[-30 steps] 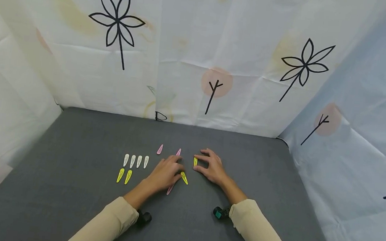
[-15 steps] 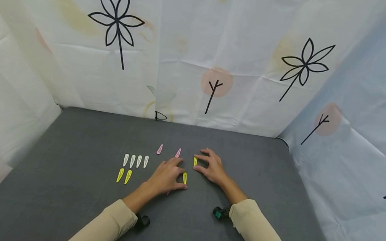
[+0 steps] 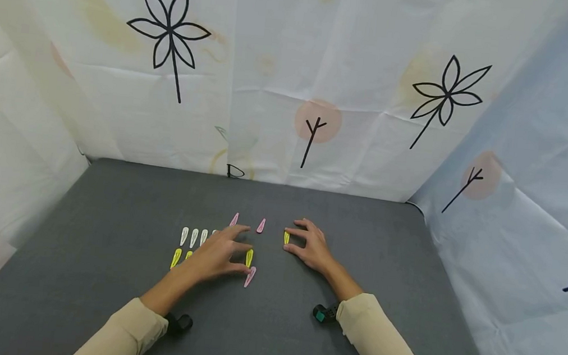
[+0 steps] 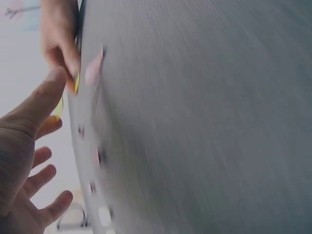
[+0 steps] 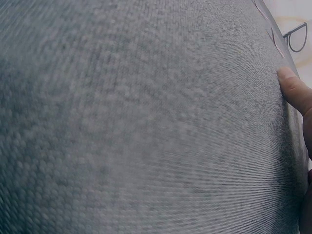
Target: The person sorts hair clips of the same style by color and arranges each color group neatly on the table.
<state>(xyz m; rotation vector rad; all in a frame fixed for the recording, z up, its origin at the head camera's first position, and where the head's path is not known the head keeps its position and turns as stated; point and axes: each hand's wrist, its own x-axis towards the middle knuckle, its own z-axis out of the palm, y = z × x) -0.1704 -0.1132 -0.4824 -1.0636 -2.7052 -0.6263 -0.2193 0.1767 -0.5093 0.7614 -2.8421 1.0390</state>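
Observation:
My left hand [image 3: 213, 256] pinches a yellow snap hair clip [image 3: 249, 257] between thumb and index finger. In the left wrist view that yellow clip [image 4: 59, 108] is raised off the table, the other fingers spread. To the right, my right hand [image 3: 314, 248] has thumb and index finger at the two ends of another yellow hair clip [image 3: 286, 237], pinching it. Beyond the hands lie a pink hair clip [image 3: 261, 225] and a second pink clip [image 3: 234, 218], partly covered by the left fingers. One more pink clip [image 3: 250, 277] sits just below the left thumb.
Left of the left hand, several white hair clips [image 3: 194, 238] form a row, partly covered by it. Below them are a yellow clip [image 3: 175, 258] and another yellow clip [image 3: 189, 254], mostly hidden. The grey table [image 3: 389, 249] meets a printed cloth backdrop [image 3: 274, 58].
My left hand has taken the slanted yellow clip, straightened it and carried it left. The near pink clip is now uncovered. My right hand stays put.

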